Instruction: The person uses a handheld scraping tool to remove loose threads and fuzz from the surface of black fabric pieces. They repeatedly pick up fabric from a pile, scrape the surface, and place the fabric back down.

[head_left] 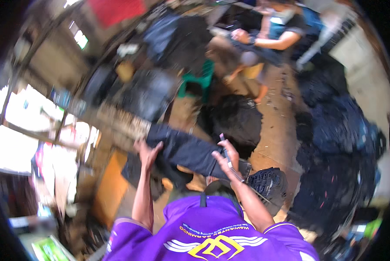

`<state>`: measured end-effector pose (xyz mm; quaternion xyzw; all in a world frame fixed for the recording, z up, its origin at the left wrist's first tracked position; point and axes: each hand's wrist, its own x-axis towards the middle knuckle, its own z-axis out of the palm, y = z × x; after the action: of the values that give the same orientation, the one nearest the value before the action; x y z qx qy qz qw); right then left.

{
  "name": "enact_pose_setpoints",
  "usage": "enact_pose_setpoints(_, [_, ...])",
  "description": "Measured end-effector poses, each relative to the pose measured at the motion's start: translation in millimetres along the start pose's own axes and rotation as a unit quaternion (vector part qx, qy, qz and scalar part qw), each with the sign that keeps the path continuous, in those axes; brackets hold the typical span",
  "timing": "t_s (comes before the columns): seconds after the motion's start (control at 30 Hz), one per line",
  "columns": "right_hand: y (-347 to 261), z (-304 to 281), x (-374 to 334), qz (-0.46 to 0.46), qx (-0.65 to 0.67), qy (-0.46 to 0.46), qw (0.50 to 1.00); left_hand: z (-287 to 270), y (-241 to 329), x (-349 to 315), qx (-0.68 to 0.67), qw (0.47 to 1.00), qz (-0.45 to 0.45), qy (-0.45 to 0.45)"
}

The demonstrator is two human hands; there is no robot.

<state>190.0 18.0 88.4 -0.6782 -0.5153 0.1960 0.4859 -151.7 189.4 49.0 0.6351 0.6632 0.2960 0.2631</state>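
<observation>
A long dark garment piece [186, 145], which looks like a trouser leg, lies stretched across in front of me. At its left end is my left hand [148, 153], thumb and fingers spread against the edge of the cloth. My right hand [226, 158] rests at the other end, its fingers closed around a thin tool with a purple end [222, 137]. A dark coiled strap or cord [234, 172] runs along that wrist. Motion blur hides the fingertips, and the tool's kind cannot be made out.
Folded dark garments [268, 185] sit beside my right forearm. Beyond are a dark cloth heap [236, 122] and a green plastic stool [199, 81]. Large dark garment piles [334, 174] line the right wall. Another person [277, 39] sits at the back; an orange board [109, 185] leans at left.
</observation>
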Motion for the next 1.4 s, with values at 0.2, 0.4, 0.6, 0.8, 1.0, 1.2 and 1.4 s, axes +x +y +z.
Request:
enact_pose_setpoints(0.2, [22.7, 20.1, -9.4, 0.04, -0.034, 0.077, 0.996, -47.3, -2.9, 16.4, -0.115, 0.944, -0.005, -0.308])
enact_pose_setpoints(0.4, [69.9, 11.5, 0.0, -0.016, -0.034, 0.067, 0.997, -66.3, -13.3, 50.5, 0.058, 0.966, 0.204, -0.145])
enact_pose_setpoints(0.6, [123.2, -120.7, -53.6, 0.03, -0.046, 0.098, 0.994, 56.5, 52.1, -20.2, 0.039, 0.884, 0.465, -0.007])
enact_pose_setpoints(0.8, [168.4, -271.1, -36.6, 0.056, -0.21, 0.268, 0.939, 182.6, 177.5, -161.1, 0.006, 0.927, 0.348, -0.139])
enact_pose_setpoints(1.0, [124.3, -262.4, 44.1, -0.004, -0.187, 0.261, 0.947, 198.3, 198.3, -132.0, -0.041, 0.961, 0.269, -0.04])
enact_pose_setpoints(1.2, [43.1, -59.9, -9.1, -0.172, -0.065, -0.046, 0.982, 76.0, 114.7, 5.8, 0.097, 0.985, 0.086, -0.11])
enact_pose_setpoints(1.4, [40.1, 16.9, -41.5, -0.064, -0.053, -0.048, 0.995, 35.0, 103.7, -52.2, 0.185, 0.976, 0.057, -0.102])
